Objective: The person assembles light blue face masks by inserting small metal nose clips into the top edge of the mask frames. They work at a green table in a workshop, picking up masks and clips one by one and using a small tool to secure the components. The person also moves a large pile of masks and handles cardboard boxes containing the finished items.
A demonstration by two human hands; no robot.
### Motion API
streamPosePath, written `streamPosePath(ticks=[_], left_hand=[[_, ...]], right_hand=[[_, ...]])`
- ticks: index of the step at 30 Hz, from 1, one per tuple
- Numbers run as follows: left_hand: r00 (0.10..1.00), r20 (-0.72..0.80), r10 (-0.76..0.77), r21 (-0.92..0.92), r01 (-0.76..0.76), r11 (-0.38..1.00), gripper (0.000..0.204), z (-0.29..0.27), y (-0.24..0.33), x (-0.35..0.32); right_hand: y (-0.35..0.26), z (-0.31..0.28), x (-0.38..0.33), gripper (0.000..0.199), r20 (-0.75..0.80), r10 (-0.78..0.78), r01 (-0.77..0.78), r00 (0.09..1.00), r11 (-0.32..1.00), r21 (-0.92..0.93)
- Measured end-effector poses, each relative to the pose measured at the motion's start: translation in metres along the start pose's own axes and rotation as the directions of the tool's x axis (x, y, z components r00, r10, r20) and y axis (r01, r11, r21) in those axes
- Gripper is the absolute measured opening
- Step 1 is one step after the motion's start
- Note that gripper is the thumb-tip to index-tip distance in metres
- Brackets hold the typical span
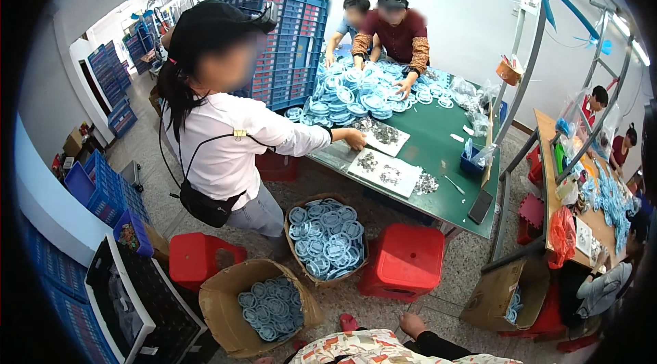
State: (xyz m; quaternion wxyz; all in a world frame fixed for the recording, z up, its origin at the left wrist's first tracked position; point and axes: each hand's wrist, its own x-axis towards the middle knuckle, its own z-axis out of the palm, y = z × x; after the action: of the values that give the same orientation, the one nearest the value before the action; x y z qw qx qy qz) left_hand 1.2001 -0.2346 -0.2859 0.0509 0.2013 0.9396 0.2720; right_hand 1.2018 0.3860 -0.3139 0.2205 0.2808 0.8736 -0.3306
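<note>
My right hand [413,325], at the end of a black sleeve, hangs low at the bottom of the view with its fingers curled in. Nothing shows in it. It is nearest to a red plastic stool [404,263] and touches nothing I can see. Of my left hand only a sliver of skin [263,360] shows at the lower edge, its fingers cut off. Left of my right hand stand two cardboard boxes, a nearer box [217,299] and a farther box [363,254]. Both hold many light-blue ring-shaped plastic parts [270,309].
A person in white [233,124] reaches onto a green table [438,148] with white boards [384,174] of small pieces. Two people work behind a blue heap [349,94]. Blue crates [291,49] rise at the left; a second red stool [195,258] stands nearby. Others sit right.
</note>
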Motion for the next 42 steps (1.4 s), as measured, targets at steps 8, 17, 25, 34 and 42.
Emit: streamPosePath(ticks=[8, 17, 25, 34, 42], left_hand=[[0.878, 0.204, -0.433, -0.229, 0.472, 0.851, 0.025, 0.002, -0.001, -0.007], [0.991, 0.118, -0.061, 0.090, 0.050, 0.995, 0.023, -0.004, -0.032, 0.002], [0.848, 0.309, -0.430, -0.169, 0.494, 0.853, 0.037, -0.020, -0.042, 0.044], [0.969, 0.242, 0.040, 0.135, -0.074, 0.988, 0.036, 0.037, -0.126, 0.106], [0.744, 0.538, -0.397, 0.055, 0.439, 0.897, 0.039, -0.067, 0.068, 0.311]], right_hand=[[0.000, -0.014, -0.008, 0.043, 0.052, -0.002, 0.005, 0.999, 0.998, -0.059], [-0.018, -0.016, 0.019, 0.042, -0.020, 0.011, -0.010, 1.000, 0.999, 0.045], [-0.089, -0.059, 0.022, 0.043, -0.109, -0.037, 0.045, 0.993, 0.996, 0.073], [-0.126, -0.118, 0.029, 0.039, -0.290, -0.064, 0.103, 0.955, 0.987, 0.121], [-0.251, -0.309, 0.110, 0.032, -0.637, -0.419, 0.411, 0.646, 0.895, -0.173]])
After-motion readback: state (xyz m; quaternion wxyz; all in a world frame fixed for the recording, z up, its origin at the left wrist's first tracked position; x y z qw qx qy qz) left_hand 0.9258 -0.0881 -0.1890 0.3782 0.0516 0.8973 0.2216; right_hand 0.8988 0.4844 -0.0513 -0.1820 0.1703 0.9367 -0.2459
